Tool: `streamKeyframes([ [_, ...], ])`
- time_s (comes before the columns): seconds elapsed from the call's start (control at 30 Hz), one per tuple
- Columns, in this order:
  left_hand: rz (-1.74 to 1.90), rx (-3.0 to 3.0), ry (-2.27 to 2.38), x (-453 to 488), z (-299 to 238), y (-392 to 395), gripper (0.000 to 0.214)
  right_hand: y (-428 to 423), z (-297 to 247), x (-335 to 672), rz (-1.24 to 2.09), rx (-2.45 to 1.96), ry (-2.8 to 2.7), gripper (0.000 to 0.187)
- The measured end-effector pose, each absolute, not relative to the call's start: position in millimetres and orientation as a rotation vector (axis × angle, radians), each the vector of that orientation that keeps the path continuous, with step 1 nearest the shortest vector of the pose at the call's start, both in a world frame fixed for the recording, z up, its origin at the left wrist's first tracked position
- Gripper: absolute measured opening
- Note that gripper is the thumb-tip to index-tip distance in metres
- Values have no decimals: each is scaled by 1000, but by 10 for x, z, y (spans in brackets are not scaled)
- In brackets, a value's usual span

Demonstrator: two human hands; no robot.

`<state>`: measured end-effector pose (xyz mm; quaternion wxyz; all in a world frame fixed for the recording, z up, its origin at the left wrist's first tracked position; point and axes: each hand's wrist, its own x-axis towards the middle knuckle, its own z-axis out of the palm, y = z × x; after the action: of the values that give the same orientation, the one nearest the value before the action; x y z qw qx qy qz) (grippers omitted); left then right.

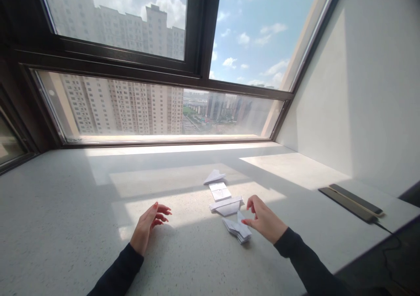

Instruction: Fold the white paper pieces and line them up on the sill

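Observation:
Several pieces of folded white paper lie in a line on the pale speckled sill. Farthest away is a pointed paper plane, then a square folded paper, then a boat-like folded paper. Nearest me sits a thicker folded paper with a flap standing up. Beside that flap is my right hand, thumb and fingers curved but apart; whether the thumb touches the paper I cannot tell. My left hand hovers over the sill to the left, fingers loosely bent and apart, holding nothing.
Two flat dark devices, one a phone-like slab and the other a dark slab with a cable, lie at the right. A brown-framed window borders the back, a white wall the right. The sill's edge drops off at lower right.

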<state>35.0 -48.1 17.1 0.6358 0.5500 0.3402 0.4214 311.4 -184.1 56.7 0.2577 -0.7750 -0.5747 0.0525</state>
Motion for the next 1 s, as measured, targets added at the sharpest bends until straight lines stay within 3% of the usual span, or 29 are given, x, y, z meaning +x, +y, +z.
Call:
streamKeyframes([
  [0.17,972,1353,814,335,155,-452,40,-1632,599,2574,268,-1814,-1764,19],
  [0.37,1085,1708,961,266,95,-384,30,-1042,109,1916,502,-1502,-2186,62],
  [0.47,1113,1978,1019,225,20,-315,30,-842,-52,1805,494,-1507,-2286,75],
  [0.57,1041,2287,1025,210,-98,-251,33,-783,-91,1790,530,-1502,-2307,76],
  [0.77,504,2726,1036,232,-234,-267,43,-816,-56,1801,595,-1500,-2270,76],
  [1.0,468,2760,1082,232,-207,-280,44,-847,-8,1803,630,-1480,-2227,73],
])
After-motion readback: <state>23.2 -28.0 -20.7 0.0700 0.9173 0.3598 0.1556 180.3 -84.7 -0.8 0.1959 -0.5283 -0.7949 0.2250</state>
